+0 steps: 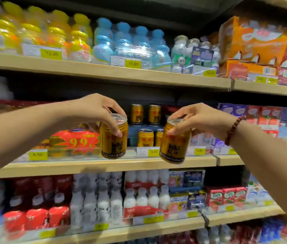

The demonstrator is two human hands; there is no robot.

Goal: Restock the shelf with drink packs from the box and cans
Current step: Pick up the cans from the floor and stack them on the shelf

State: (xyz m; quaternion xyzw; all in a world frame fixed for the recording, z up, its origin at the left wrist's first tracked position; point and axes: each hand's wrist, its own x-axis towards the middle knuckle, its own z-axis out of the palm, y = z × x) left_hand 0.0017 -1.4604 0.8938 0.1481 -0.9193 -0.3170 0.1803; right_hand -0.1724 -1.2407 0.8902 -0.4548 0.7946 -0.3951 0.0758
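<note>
While both arms reach toward it, the middle shelf (104,167) serves as reference: a light wood board with a clear front rail and yellow price tags (153,152). Above this shelf, bottle multipacks (132,44) in yellow and blue stand in a row; below it, white bottles (139,196) and red packs are ranged. On the shelf itself, four gold cans (145,137) stand at centre, two raised behind two. In front of the shelf edge, the left hand (95,110) is closed from above around the rim of a left gold can (113,136), held upright. Beside it, the right hand (197,118), a bead bracelet (235,129) at its wrist, grips the right gold can (175,140) likewise, tilted slightly. Neither held can touches the shelf.
</note>
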